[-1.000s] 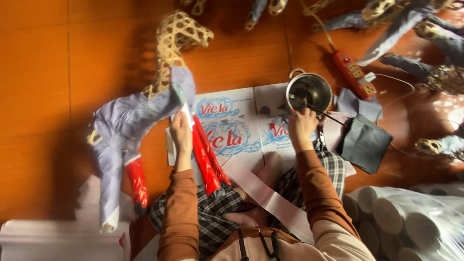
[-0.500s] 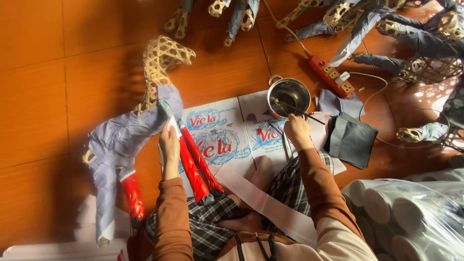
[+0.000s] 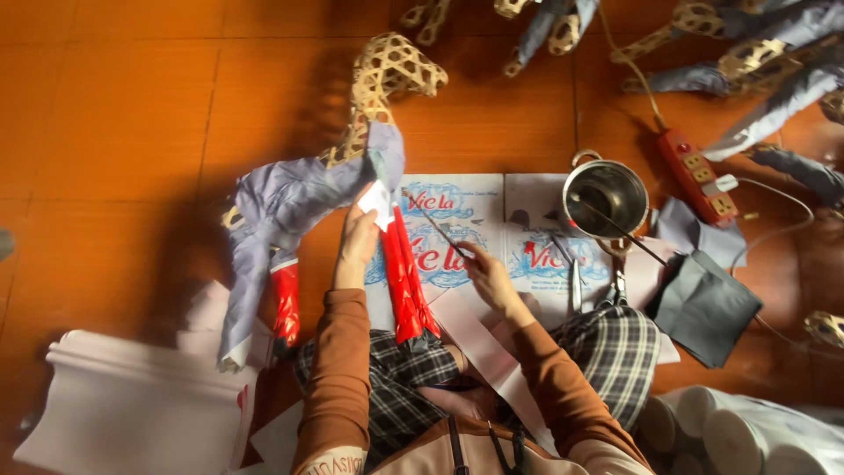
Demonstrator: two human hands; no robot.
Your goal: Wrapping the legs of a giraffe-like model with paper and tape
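- Head view, the figure: a woven bamboo animal frame [image 3: 316, 189] lies on the orange tiled floor [image 3: 114, 123], partly covered in grey-lilac paper. Its bare lattice head [image 3: 391, 70] points up and away from the person, and its red-wrapped legs [image 3: 404, 281] run down toward the person's checked lap [image 3: 396, 387]. The long axis runs diagonally, from lower left to upper right.
- Head view, left hand: the left hand [image 3: 359, 242] rests on the figure at the base of the neck, fingers closed on a small white scrap of paper [image 3: 378, 200] and pressing it to the frame. This hand is on the figure itself, so it is the nearer of the two.
- Head view, right hand: the right hand [image 3: 483, 268] sits just right of the red legs and pinches a thin stick or brush [image 3: 435, 224], whose tip slants up-left toward the white scrap. The tip is close to the scrap; whether it touches cannot be told.
- Head view, surroundings: printed cardboard sheets [image 3: 492, 220] lie under the work. A small metal pot [image 3: 605, 195] with a stick in it stands to the right, well apart from the figure. Beyond it are a red power strip [image 3: 699, 176] and a dark folded cloth [image 3: 703, 308]. More paper-covered frames [image 3: 756, 53] lie along the top edge, and a stack of white paper [image 3: 132, 405] lies at lower left.
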